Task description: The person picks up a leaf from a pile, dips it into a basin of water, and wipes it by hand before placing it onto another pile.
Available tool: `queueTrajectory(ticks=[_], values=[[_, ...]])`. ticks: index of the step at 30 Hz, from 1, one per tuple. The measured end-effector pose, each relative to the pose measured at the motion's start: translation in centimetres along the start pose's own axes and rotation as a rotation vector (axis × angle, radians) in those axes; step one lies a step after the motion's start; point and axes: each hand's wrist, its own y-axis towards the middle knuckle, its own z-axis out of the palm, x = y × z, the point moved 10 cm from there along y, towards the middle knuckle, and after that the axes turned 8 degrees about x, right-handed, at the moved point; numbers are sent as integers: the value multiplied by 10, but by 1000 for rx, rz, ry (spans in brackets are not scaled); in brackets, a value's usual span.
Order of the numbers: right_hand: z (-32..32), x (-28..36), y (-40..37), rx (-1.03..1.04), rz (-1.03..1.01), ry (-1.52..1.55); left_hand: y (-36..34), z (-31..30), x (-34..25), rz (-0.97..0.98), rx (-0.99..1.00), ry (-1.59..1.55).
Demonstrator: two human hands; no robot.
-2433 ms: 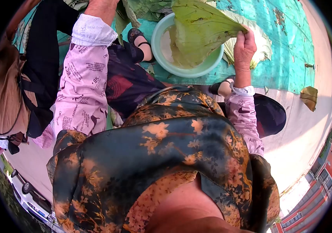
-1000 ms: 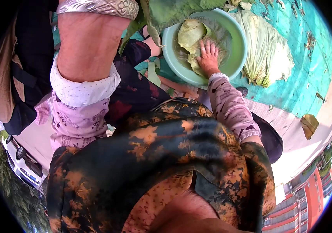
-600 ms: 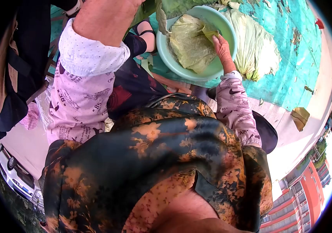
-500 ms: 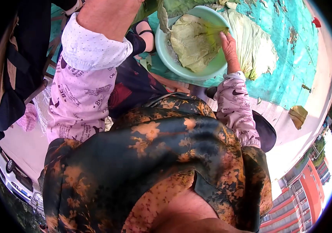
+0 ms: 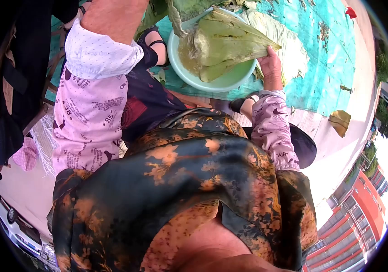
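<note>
The right hand (image 5: 270, 63) pinches the narrow stem end of a broad pale-green ribbed leaf (image 5: 232, 38) at 12 to 1 o'clock; the leaf's wide end is down in the round pale-aqua plastic basin (image 5: 212, 87) w/ cloudy water (image 5: 186, 56). L hand is out of frame past 11 o'clock, so can't tell its grip.

Main risk, I'd say: a tear near the stem, since one pinch takes the wet leaf's weight; wet skin could also let it slip. A hard tug might slop water over the rim (the feet are close, btw).

Surface: wrinkled turquoise tarp (image 5: 328, 84), w/ scraps and a large flattened whitish-green leaf (image 5: 294, 56) at 1 o'clock, just beside the basin. Dry brown leaf piece (image 5: 340, 122) on pale pavement (image 5: 323, 140), approx. 2 o'clock. Outdoors: white car (image 5: 24, 233) at 8, red-and-grey bldg. (image 5: 366, 195) at 4.
</note>
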Motion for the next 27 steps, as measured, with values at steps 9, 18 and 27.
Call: queueTrajectory(ticks=[9, 18, 27], values=[[-102, -15, -23, -447, 54, -55, -6, 33, -1, 76, 168, -231], [-76, 52, 18, -224, -161, -1559, -9, 32, -2, 64, 58, -102], [-34, 53, 43, 287, 110, -1427, 20, -14, 27, -161, -96, 203]])
